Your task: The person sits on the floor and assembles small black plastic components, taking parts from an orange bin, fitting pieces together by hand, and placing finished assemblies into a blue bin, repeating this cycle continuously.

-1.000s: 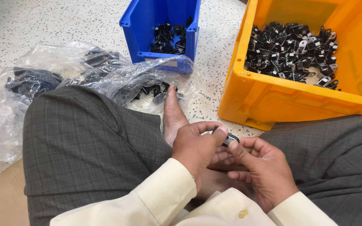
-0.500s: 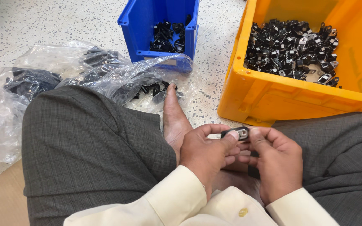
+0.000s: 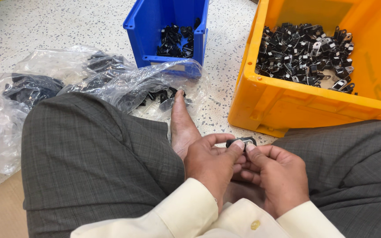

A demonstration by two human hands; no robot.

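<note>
At nine o'clock lie two clear plastic bags [image 3: 67, 83] of black parts; at twelve, one blue bin [image 3: 166, 31]. My left hand [image 3: 210, 165] and right hand [image 3: 276, 178] pinch one small black clip [image 3: 240, 142] between their fingertips, low centre. At two o'clock sits one orange bin [image 3: 314, 103]

On the floor [image 3: 45, 26], the small bin [image 3: 166, 33] stands left of the big bin [image 3: 287, 101]; plastic bags [image 3: 111, 79] lie before the small one, clips [image 3: 305, 53] in the big.

A small black clip [image 3: 240, 142] with a pale metal face, lying level, pinched between both thumbs above the lap.
</note>
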